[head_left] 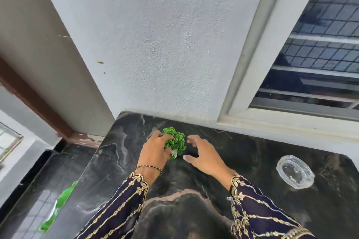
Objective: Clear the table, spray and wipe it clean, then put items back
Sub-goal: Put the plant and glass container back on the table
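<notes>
1. One small green plant [175,141], with curly leaves and a whitish base, sits near the back of the dark marble counter [124,161], close to the white wall [165,44].
2. The left hand [155,151] has its grip closed around the plant's left side, fingers pressed into the leaves.
3. The right hand [202,153] is just beside the plant on its right, grip spread open, fingers curled, holding nothing; whether it touches the leaves is unclear.
4. One clear glass dish [295,171] rests on the counter, well apart to the right.
5. One window [320,44] with bars stands behind the counter at right.
6. Two dark sleeves with gold embroidery cover the forearms; one beaded bracelet [148,168] circles the left wrist.
</notes>
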`<state>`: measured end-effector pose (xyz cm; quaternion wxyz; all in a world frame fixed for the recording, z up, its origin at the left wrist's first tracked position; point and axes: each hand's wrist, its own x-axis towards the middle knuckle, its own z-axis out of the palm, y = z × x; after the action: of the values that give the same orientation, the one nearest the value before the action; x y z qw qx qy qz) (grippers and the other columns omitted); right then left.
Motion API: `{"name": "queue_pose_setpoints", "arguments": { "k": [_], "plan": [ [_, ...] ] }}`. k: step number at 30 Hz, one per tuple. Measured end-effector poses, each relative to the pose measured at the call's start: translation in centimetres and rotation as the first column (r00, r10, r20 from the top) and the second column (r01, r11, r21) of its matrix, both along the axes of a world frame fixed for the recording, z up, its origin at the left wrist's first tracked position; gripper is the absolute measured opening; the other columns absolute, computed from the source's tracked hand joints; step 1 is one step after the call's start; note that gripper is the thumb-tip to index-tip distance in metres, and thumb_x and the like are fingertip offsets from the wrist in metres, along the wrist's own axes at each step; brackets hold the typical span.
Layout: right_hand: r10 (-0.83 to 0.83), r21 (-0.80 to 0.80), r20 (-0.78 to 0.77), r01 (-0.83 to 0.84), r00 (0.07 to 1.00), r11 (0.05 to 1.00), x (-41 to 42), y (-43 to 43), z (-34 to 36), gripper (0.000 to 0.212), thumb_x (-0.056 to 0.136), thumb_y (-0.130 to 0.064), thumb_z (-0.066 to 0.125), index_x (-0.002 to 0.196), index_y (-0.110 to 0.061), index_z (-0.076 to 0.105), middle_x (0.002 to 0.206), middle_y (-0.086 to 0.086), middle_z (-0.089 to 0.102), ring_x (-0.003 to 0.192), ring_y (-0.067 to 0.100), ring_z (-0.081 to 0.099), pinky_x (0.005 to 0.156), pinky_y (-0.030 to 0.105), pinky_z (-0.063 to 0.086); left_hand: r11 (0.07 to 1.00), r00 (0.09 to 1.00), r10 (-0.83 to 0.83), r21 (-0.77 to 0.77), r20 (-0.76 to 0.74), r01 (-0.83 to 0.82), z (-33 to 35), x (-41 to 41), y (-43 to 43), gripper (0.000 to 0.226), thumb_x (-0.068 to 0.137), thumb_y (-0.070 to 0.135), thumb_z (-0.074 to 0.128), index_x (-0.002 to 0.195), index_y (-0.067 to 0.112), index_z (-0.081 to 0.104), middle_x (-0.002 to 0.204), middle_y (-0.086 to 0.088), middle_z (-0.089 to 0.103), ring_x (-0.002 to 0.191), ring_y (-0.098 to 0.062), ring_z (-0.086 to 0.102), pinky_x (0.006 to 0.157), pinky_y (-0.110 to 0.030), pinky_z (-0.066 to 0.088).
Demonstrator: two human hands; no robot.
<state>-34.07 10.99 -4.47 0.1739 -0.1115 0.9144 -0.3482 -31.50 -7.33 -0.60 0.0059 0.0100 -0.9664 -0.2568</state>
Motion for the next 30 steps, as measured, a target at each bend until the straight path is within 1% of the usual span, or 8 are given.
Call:
{"name": "queue_pose_setpoints", "arguments": {
  "k": [4, 7, 12, 15, 20, 22, 26, 30],
  "plan": [
    [-0.041, -0.135, -0.022, 0.038, 0.999, 0.99, -1.6, -4.9, -0.3, 0.055, 0.088, -0.02, 0.075, 0.138, -0.021, 0.049, 0.125, -0.009, 0.064, 0.116, 0.008, 0.061, 0.099, 0.035, 0.053, 0.999, 0.998, 0.041, 0.006, -0.044, -0.041, -0.1, -1.7, -2.9, 0.038, 0.086, 0.01, 0.064, 0.122, 0.022, 0.065, 0.117, -0.003, 0.057, 0.101, -0.024, 0.061, 0.088, -0.033, 0.048],
    [-0.091, -0.212, 0.017, 0.092, 0.996, 0.973, -2.3, -7.5, -0.8, 0.054, 0.089, -0.016, 0.075, 0.136, -0.02, 0.05, 0.12, -0.006, 0.067, 0.11, 0.005, 0.064, 0.1, 0.032, 0.054, 0.998, 0.997, 0.038, 0.045, -0.071, -0.035, -0.6, -2.7, -4.6, 0.038, 0.084, 0.006, 0.066, 0.119, 0.021, 0.066, 0.114, -0.004, 0.059, 0.099, -0.024, 0.062, 0.087, -0.033, 0.049],
    [-0.13, -0.229, 0.072, 0.144, 0.989, 0.963, -2.4, -8.9, -1.8, 0.049, 0.09, -0.018, 0.074, 0.132, -0.02, 0.049, 0.114, -0.008, 0.065, 0.104, 0.004, 0.064, 0.096, 0.026, 0.053, 0.994, 0.994, 0.016, 0.108, -0.109, -0.004, -1.4, -3.0, -6.1, 0.041, 0.083, 0.008, 0.066, 0.12, 0.026, 0.062, 0.115, 0.001, 0.056, 0.097, -0.019, 0.06, 0.079, -0.023, 0.044],
    [-0.136, -0.212, 0.076, 0.149, 0.988, 0.966, -2.2, -8.9, -2.2, 0.056, 0.09, -0.024, 0.074, 0.137, -0.023, 0.045, 0.122, -0.008, 0.063, 0.107, 0.005, 0.064, 0.092, 0.024, 0.052, 0.993, 0.99, -0.023, 0.114, -0.137, 0.039, -1.6, -2.9, -6.0, 0.054, 0.083, 0.012, 0.066, 0.132, 0.026, 0.048, 0.122, 0.0, 0.05, 0.099, -0.02, 0.059, 0.077, -0.024, 0.043],
    [-0.125, -0.159, 0.069, 0.135, 0.99, 0.978, -1.2, -8.2, -1.9, 0.061, 0.092, -0.028, 0.072, 0.144, -0.023, 0.041, 0.131, -0.006, 0.06, 0.107, 0.012, 0.063, 0.091, 0.027, 0.051, 0.989, 0.992, 0.019, 0.15, -0.126, 0.0, -1.7, -2.4, -5.8, 0.089, 0.078, 0.02, 0.074, 0.148, 0.018, 0.017, 0.137, -0.006, 0.034, 0.101, -0.023, 0.059, 0.074, -0.035, 0.055],
    [-0.112, -0.133, 0.049, 0.118, 0.993, 0.984, -0.7, -7.8, -1.5, 0.061, 0.093, -0.029, 0.071, 0.145, -0.021, 0.04, 0.133, -0.004, 0.059, 0.106, 0.015, 0.063, 0.092, 0.031, 0.053, 0.996, 0.991, 0.043, 0.088, -0.128, -0.032, -1.7, -2.2, -5.9, 0.095, 0.077, 0.026, 0.075, 0.149, 0.019, 0.013, 0.139, -0.006, 0.031, 0.107, -0.024, 0.057, 0.068, -0.036, 0.057],
    [-0.1, -0.109, 0.03, 0.103, 0.995, 0.989, 1.1, -6.3, -0.6, 0.062, 0.094, -0.031, 0.069, 0.147, -0.018, 0.039, 0.134, -0.004, 0.058, 0.105, 0.014, 0.063, 0.094, 0.035, 0.055, 0.994, 0.981, 0.077, -0.058, -0.179, -0.089, -1.0, -0.4, -5.1, 0.095, 0.074, 0.036, 0.075, 0.147, 0.019, 0.018, 0.143, -0.005, 0.03, 0.124, -0.024, 0.047, 0.062, -0.036, 0.058],
    [-0.118, -0.101, 0.01, 0.119, 0.993, 0.988, 4.1, -3.8, 0.5, 0.057, 0.094, -0.032, 0.069, 0.144, -0.019, 0.044, 0.132, -0.004, 0.06, 0.103, 0.013, 0.064, 0.096, 0.038, 0.055, 0.989, 0.976, 0.042, -0.128, -0.214, -0.071, 0.1, 2.8, -3.5, 0.095, 0.072, 0.035, 0.074, 0.148, 0.019, 0.02, 0.147, -0.005, 0.029, 0.128, -0.024, 0.043, 0.057, -0.031, 0.055]
  ]
}}
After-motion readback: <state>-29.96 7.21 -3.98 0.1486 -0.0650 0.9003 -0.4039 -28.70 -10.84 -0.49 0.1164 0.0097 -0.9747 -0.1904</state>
